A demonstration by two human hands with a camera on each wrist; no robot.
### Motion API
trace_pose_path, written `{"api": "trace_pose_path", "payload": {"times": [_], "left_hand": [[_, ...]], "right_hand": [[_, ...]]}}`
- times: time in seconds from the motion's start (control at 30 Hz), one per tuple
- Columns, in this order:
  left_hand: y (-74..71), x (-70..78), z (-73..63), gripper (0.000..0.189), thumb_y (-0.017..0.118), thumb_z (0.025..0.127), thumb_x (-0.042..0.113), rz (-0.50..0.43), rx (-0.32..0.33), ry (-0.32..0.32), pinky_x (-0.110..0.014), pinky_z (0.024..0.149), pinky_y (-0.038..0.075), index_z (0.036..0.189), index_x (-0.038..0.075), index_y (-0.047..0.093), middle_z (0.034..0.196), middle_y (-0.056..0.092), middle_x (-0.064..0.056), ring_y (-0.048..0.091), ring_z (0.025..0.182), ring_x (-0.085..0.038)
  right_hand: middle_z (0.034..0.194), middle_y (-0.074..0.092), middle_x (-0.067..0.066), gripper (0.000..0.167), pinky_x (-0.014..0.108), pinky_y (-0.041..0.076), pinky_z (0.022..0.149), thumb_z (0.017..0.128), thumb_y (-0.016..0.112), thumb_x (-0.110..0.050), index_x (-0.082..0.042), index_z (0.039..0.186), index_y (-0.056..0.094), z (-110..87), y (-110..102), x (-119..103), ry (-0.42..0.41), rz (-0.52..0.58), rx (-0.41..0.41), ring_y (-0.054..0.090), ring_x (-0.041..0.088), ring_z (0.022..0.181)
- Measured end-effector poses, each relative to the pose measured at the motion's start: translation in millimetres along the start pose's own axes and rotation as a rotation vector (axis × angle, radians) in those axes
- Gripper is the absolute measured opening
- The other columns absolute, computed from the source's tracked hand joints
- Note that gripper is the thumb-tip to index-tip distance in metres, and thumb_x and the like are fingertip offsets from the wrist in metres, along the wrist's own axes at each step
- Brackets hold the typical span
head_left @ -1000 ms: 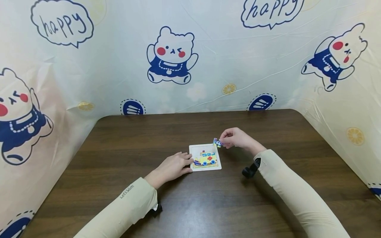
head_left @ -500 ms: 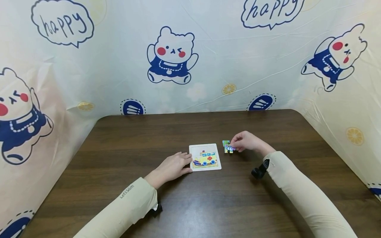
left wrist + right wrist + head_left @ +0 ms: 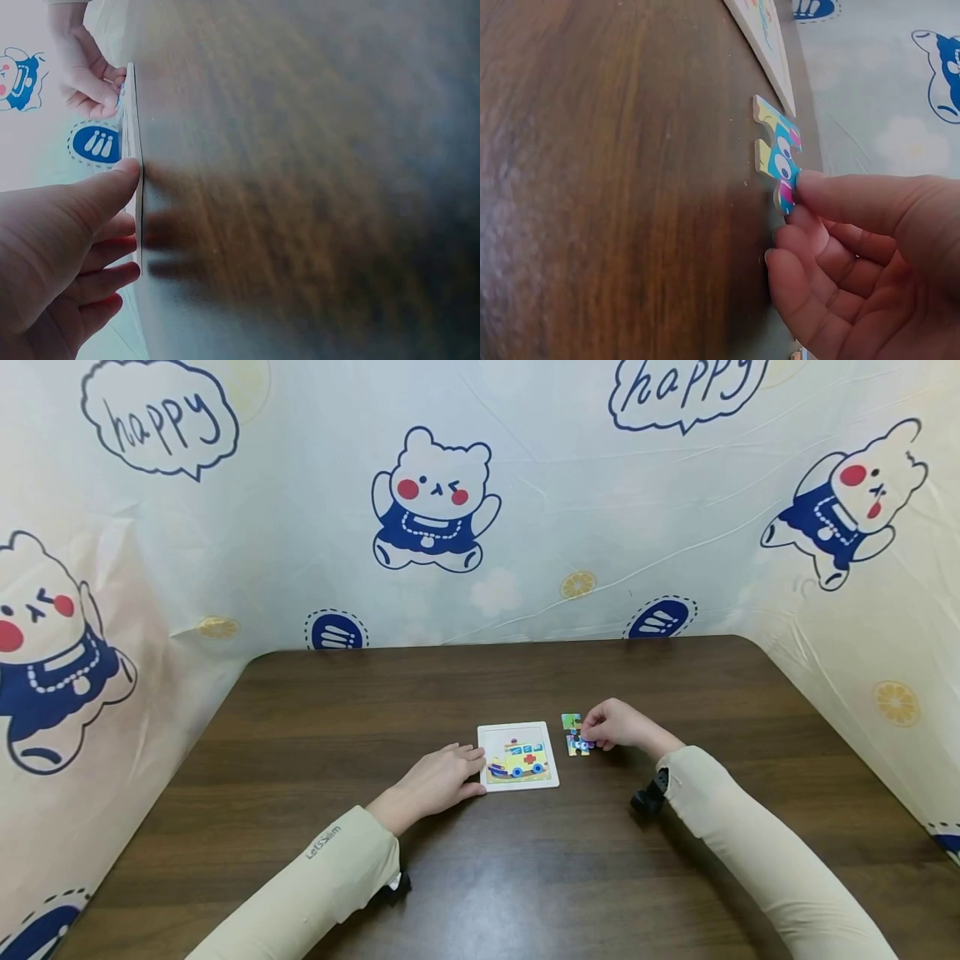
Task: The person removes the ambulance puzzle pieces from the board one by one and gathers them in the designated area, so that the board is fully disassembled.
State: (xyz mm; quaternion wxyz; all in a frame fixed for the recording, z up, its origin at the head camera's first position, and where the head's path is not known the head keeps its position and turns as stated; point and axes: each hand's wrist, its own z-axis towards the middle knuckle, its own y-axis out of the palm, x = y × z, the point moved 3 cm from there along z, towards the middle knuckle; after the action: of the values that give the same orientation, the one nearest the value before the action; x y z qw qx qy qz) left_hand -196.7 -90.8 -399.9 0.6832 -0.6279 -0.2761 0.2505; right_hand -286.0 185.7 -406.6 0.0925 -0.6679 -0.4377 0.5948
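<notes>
A white-framed puzzle board [image 3: 540, 733] with a yellow ambulance picture lies mid-table. My left hand [image 3: 438, 781] rests at its left side, fingers fairly straight on the border and thumb by the near left corner. In the left wrist view the thumb [image 3: 112, 191] touches the board's thin edge. Right of the board, my right hand [image 3: 618, 724] pinches a blue puzzle piece [image 3: 784, 157] with cartoon eyes between thumb and fingers, low over the table. A green puzzle piece [image 3: 571, 721] lies just behind it.
The dark wooden table [image 3: 300, 718] reaches back to a printed cloth backdrop [image 3: 300, 527] with cartoon bears, which also hangs along both sides. A black wrist camera [image 3: 648, 797] hangs under the right cuff.
My right hand has moved right, away from the board's upper right corner, bringing the blue puzzle piece down beside the board, then slightly nearer. My left hand and the board have stayed put.
</notes>
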Motion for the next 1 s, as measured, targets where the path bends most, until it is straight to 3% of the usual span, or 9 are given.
{"api": "trace_pose_path", "payload": {"times": [0.23, 0.77, 1.0], "left_hand": [[0.5, 0.2, 0.4, 0.033, 0.063, 0.088, 0.031, 0.005, -0.002, -0.006, -0.042, 0.099, 0.036, 0.105, 0.004, 0.063, 0.121, 0.057, -0.016, 0.052, 0.113, -0.030], [0.1, 0.4, 0.8, 0.032, 0.063, 0.087, 0.032, -0.007, -0.015, -0.020, -0.041, 0.100, 0.035, 0.106, 0.005, 0.064, 0.122, 0.057, -0.015, 0.052, 0.114, -0.029], [-0.4, 0.3, 0.7, 0.031, 0.064, 0.087, 0.032, -0.008, -0.010, -0.022, -0.041, 0.099, 0.035, 0.104, 0.006, 0.064, 0.122, 0.057, -0.014, 0.052, 0.114, -0.028]], "right_hand": [[0.071, 0.060, 0.006, 0.010, 0.029, 0.051, 0.057, 0.088, 0.061, -0.007, -0.002, 0.080, 0.067, 0.8, 1.8, -3.4, 0.027, -0.074, 0.031, 0.054, 0.017, 0.060], [0.074, 0.060, 0.006, 0.009, 0.028, 0.051, 0.057, 0.088, 0.062, -0.007, -0.001, 0.084, 0.067, 1.3, 0.6, -4.8, 0.039, -0.064, 0.031, 0.053, 0.017, 0.060], [0.076, 0.060, 0.007, 0.009, 0.029, 0.051, 0.058, 0.087, 0.062, -0.009, -0.001, 0.085, 0.066, 0.6, -1.2, -17.2, -0.019, -0.030, 0.046, 0.053, 0.017, 0.064]]}}
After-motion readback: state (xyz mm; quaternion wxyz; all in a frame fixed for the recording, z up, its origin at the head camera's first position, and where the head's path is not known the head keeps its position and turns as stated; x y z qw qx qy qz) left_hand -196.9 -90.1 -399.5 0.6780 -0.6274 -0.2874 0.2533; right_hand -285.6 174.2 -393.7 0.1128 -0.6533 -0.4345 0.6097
